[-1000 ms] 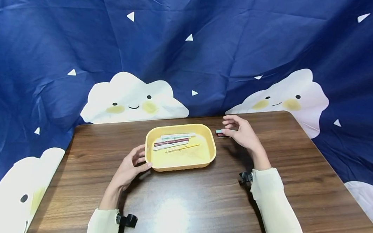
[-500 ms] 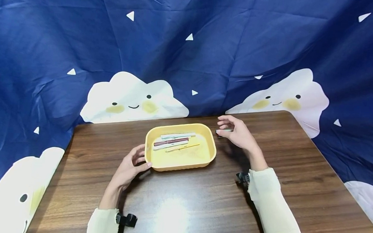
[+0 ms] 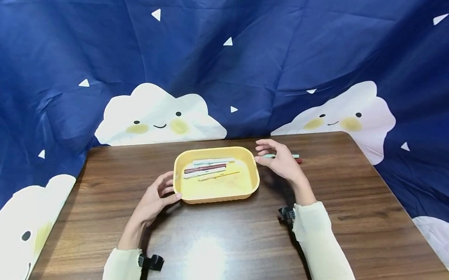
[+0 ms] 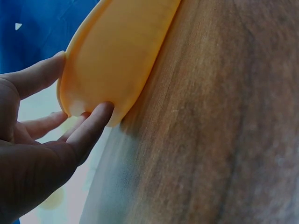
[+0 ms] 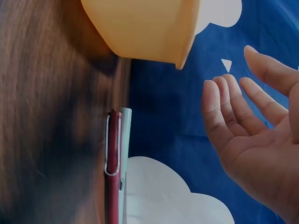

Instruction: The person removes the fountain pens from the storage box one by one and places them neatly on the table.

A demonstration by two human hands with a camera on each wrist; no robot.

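Note:
A yellow plastic tray (image 3: 222,191) sits on the table with several slim pens inside, among them a dark red pen (image 3: 204,169) and a thin yellow one (image 3: 218,176). My left hand (image 3: 157,197) holds the tray's left end, thumb at the near corner rim and fingers along the end wall. Off the tray's right end is my right hand (image 3: 280,160), fingers apart and loosely bent, nothing between them. Beneath and behind it, a mint pen (image 3: 295,156) and a second dark red pen (image 5: 113,163) lie side by side on the table, partly hidden in the head view.
The brown wooden table (image 3: 242,242) ends at a blue cloth backdrop (image 3: 198,50) printed with white clouds, just behind the tray. A small black camera is strapped at each wrist; a bright glare spot shows on the table's near middle.
My right hand has moved left toward the tray, and the right ends of the mint and dark red pens now show behind it. My left hand keeps its place on the tray.

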